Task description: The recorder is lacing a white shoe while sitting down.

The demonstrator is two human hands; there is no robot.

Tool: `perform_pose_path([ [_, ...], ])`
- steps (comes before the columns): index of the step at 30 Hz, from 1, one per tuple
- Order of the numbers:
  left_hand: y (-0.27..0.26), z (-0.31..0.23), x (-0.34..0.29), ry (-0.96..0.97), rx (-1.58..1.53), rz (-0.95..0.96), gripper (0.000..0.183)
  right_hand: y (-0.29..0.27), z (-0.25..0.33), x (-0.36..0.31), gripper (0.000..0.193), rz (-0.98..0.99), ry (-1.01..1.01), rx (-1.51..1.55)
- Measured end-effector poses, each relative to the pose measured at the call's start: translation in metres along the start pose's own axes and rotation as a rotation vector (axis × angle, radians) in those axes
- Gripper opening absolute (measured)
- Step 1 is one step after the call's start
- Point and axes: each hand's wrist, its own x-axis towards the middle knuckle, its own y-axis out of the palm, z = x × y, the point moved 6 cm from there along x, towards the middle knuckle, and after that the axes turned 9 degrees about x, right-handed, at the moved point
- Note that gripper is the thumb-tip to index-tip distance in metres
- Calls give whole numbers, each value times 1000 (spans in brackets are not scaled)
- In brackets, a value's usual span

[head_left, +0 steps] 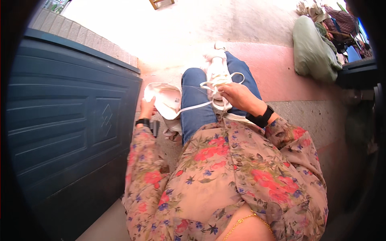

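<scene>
My left hand (147,107) is closed on the rim of a white cup-shaped fabric piece (168,98), beside my left knee. Its inside is pale, with a small label. A white strap (197,106) crosses my thigh from this piece toward the white items (217,72) lying between my legs, which have looped cords; strong light washes out their exact kind. Over them my right hand (237,96) is closed in a pinch, its fingertips at a fine thread (195,86) that stretches across from the cup-shaped piece. Whether a needle is there is too small to see.
A dark blue panelled door (72,104) stands close on my left. At the far right a pale green sack (313,50) leans by a heap of mixed things (341,24). Part of a wooden stool (161,3) shows at the top. My legs in jeans (197,88) stretch forward.
</scene>
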Motion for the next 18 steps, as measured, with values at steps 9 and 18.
perform_pose_path([
  [9, -76, -103, -63, 513, 471, -649, 42, 26, 20, 19, 13, 170, -28, 135],
  [18, -69, -255, -205, 1081, 304, -689, 46, 79, 131, 119, 24, -12, -178, 237],
])
